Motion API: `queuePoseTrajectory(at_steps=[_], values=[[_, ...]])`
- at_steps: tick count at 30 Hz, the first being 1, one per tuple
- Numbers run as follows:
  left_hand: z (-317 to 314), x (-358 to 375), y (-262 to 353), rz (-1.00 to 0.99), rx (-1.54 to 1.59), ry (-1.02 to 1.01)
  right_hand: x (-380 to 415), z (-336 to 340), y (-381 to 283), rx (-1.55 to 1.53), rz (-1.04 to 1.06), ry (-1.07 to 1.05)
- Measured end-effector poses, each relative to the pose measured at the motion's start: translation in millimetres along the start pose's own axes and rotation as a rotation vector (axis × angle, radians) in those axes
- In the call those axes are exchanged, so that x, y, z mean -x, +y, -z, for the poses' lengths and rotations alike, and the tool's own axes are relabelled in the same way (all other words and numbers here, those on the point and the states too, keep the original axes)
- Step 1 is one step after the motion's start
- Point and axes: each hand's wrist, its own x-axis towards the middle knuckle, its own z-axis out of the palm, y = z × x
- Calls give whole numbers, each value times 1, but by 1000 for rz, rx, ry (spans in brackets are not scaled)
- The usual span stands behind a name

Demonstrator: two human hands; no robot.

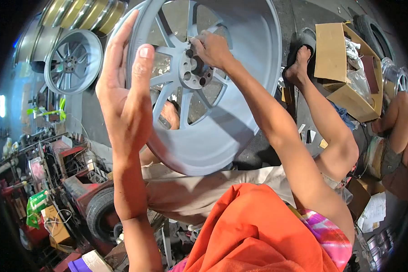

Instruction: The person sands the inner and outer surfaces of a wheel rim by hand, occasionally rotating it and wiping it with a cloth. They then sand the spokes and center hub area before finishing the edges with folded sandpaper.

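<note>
A large grey wheel rim with several spokes is tilted in front of me, above my lap. Against its left outer edge rests my left hand, palm toward the rim, fingers stretched up and thumb apart. My right hand is inside the rim at the hub, its fingers curled together near the bolt holes. Whatever those fingers may hold is hidden or too small to make out.
Another grey rim stands at the upper left beside stacked rims. An open cardboard box is at the upper right, near my foot. A tyre and red machinery are at the lower left. Another person's leg shows far right.
</note>
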Motion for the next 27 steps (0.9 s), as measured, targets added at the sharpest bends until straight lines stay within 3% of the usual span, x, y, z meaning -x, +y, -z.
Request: queuePoseTrajectory(at_steps=[2,4,5,7,8,10,12,15,18,21,22,24,26,27], values=[[-1,3,0,10,8,8,7,-4,-13,28,17,35],[0,5,-2,-23,-3,18,8,-5,-32,79,257,35],[0,5,-2,-20,0,22,16,-6,-43,81,259,30],[-1,5,-3,-63,-6,17,33,-1,-67,274,523,-92],[0,5,-3,-63,-7,19,33,-5,-60,274,525,-92],[3,5,-4,-19,21,2,29,-10,-49,157,280,173],[4,5,-6,-37,18,1,31,-22,-49,182,245,151],[1,7,-6,-66,7,3,-4,-47,-58,140,232,354],[1,10,-4,-75,24,4,-69,-69,-59,-81,135,360],[3,9,-6,-57,27,-8,-76,-82,-63,-52,91,365],[3,7,-8,-57,29,1,-64,-75,-62,-50,96,364],[5,6,-8,-56,27,4,-17,-55,-57,54,391,341],[6,4,0,93,-45,23,16,-41,-62,91,359,318],[5,5,0,70,-64,24,24,-38,-64,125,327,300]])
